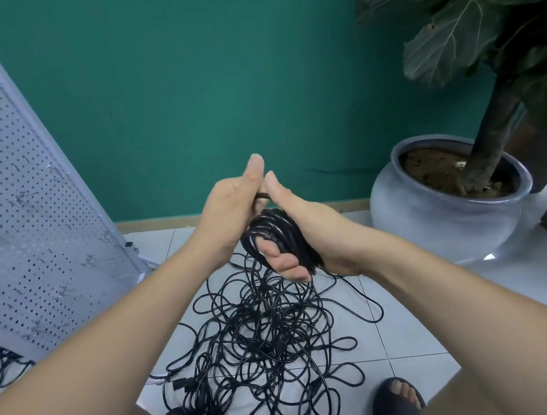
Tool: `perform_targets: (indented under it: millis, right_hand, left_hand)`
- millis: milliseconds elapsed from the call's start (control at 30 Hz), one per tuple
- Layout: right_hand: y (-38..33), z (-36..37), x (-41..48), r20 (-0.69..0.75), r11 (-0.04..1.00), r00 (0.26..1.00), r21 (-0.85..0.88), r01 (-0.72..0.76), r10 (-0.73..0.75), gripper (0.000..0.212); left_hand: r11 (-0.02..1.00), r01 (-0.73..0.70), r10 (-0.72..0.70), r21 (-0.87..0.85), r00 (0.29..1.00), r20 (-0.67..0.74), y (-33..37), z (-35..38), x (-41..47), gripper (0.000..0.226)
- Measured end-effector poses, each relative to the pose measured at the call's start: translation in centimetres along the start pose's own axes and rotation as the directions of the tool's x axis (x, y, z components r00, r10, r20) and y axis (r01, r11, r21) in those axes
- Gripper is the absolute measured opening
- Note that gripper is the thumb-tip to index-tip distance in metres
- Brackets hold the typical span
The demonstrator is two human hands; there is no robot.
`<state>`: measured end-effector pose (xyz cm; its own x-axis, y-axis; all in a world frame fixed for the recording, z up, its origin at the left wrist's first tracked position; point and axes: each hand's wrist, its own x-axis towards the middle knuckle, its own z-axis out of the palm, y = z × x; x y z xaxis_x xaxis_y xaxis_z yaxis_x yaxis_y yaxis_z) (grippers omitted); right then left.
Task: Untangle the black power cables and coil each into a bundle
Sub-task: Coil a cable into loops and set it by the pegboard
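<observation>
Mid-coil: my right hand (304, 237) clasps bundle (278, 236), left hand (229, 208) pinches cable end; next, wrap it round.

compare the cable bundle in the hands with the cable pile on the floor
The coiled bundle is wound in tight, neat loops; the floor pile sprawls in loose, crossing loops. The bundle is held up by the right hand, and the pile lies on the tiles. The bundle is far smaller. Both are black cable.
</observation>
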<state>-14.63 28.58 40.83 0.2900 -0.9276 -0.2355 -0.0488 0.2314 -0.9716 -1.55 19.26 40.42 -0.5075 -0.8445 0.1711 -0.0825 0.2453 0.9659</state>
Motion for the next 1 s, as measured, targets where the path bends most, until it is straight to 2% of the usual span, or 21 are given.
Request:
perform_targets:
  millis: [133, 233, 333, 433, 500, 600, 700, 767, 833, 900, 1000]
  right_hand:
    - [-1.1, 0.6, -0.6, -0.119, 0.983, 0.979, 0.061, 0.176, -0.168, 0.087]
    - [-2.1, -0.1, -0.9, -0.261, 0.948, 0.931, 0.121, 0.294, -0.255, 0.079]
    - [-2.7, -0.7, -0.9, -0.425, 0.933, 0.853, 0.047, 0.356, -0.304, 0.076]
    - [-3.1, -1.3, -1.0, -0.566, 0.907, 0.731, -0.073, 0.416, -0.381, 0.068]
    - [-3.2, -1.9, -0.9, -0.618, 0.891, 0.655, -0.192, 0.411, -0.435, 0.063]
    - [-2.3, -3.4, -0.3, -0.652, 0.859, 0.561, -0.420, 0.292, -0.510, 0.068]
    - [-1.1, -4.9, 0.8, -0.652, 0.807, 0.514, -0.571, 0.152, -0.557, 0.072]
    - [-0.6, -5.9, 1.4, -0.621, 0.748, 0.528, -0.662, 0.043, -0.580, 0.070]
    - [-0.1, -6.7, 1.8, -0.581, 0.677, 0.594, -0.732, -0.082, -0.556, 0.068]
    - [0.6, -7.2, 2.0, -0.555, 0.613, 0.687, -0.765, -0.199, -0.470, 0.069]
    - [1.7, -7.3, 2.1, -0.536, 0.569, 0.795, -0.762, -0.310, -0.284, 0.072]
  left_hand:
    - [0.976, 0.213, -0.211, -0.037, 0.976, 0.054, -1.0, 1.6, 0.0, 0.078]
    - [0.974, 0.205, -0.187, -0.092, 0.967, 0.170, -3.5, 2.9, -0.6, 0.049]
    - [0.976, 0.215, -0.207, -0.019, 0.956, 0.208, -5.0, 4.3, -1.4, 0.048]
    - [0.970, 0.228, -0.241, 0.079, 0.908, 0.343, -5.9, 5.5, -2.4, 0.067]
    - [0.966, 0.250, -0.255, 0.067, 0.879, 0.402, -6.3, 6.0, -3.1, 0.068]
    - [0.969, 0.232, -0.245, 0.083, 0.880, 0.406, -6.7, 6.6, -3.7, 0.055]
    - [0.939, 0.095, -0.228, 0.329, 0.891, 0.393, -6.8, 6.7, -4.1, 0.042]
    - [0.899, 0.027, -0.217, 0.436, 0.894, 0.392, -6.5, 6.7, -4.4, 0.041]
    - [0.871, -0.063, -0.152, 0.488, 0.909, 0.389, -5.6, 6.4, -4.4, 0.043]
    - [0.839, -0.141, -0.085, 0.525, 0.920, 0.383, -4.9, 5.9, -4.2, 0.044]
    - [0.857, -0.165, -0.021, 0.488, 0.935, 0.353, -4.2, 4.5, -3.5, 0.040]
